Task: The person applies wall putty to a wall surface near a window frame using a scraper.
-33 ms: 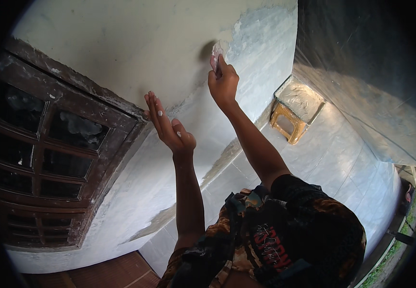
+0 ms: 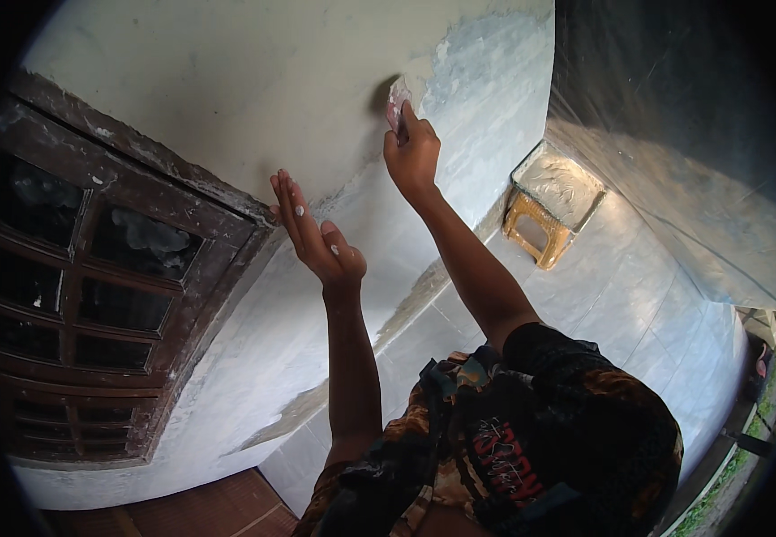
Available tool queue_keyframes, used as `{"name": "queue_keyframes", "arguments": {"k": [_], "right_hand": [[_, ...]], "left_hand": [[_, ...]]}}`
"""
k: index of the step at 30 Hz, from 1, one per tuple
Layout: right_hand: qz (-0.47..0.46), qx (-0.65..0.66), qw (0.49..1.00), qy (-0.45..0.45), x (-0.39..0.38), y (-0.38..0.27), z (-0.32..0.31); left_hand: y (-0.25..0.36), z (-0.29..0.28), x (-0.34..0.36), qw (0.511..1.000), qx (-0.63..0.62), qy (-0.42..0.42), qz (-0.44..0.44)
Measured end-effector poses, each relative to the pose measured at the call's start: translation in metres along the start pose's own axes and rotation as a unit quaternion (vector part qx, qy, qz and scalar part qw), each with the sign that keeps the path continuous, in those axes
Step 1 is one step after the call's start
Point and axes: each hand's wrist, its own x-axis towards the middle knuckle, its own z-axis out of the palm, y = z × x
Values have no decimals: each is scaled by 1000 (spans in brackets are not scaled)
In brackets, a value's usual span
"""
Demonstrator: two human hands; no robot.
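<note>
My right hand (image 2: 415,159) is closed on a putty scraper (image 2: 397,106), a small flat reddish piece smeared with white, and holds it at the cream wall (image 2: 253,72). Just to the right, a grey-white patch of filler (image 2: 482,54) covers the wall. My left hand (image 2: 321,242) is raised lower down, near the corner of the brown window frame (image 2: 258,215). Its fingers are stretched out, with white dabs on them and nothing held. Whether its fingertips touch the wall, I cannot tell.
A yellow-brown plastic stool (image 2: 535,231) stands by the wall's foot on grey floor tiles (image 2: 594,286). On it sits a square, putty-smeared tray (image 2: 560,183). Dark sheeting (image 2: 665,107) hangs at the right. Brown slats (image 2: 200,510) show at the lower left.
My right hand and the scraper have shifted slightly left along the wall. My left hand stays where it was.
</note>
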Motion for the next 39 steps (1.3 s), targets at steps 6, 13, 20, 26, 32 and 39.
{"name": "queue_keyframes", "arguments": {"k": [6,13,20,26,32,39], "right_hand": [[-17,63,982,-179,-79,-45,15],[-21,42,996,-79,-21,-8,-31],[-30,-57,998,-27,29,65,-16],[-26,9,998,-51,-30,27,13],[53,83,994,-50,-14,19,-23],[8,-14,998,-68,3,42,6]], "left_hand": [[0,2,1,1000,8,1,-2],[-3,-2,4,1000,18,10,4],[1,7,5,1000,14,1,11],[4,11,6,1000,23,-14,2],[0,8,7,1000,23,-16,9],[7,19,6,1000,7,-17,-1]]}}
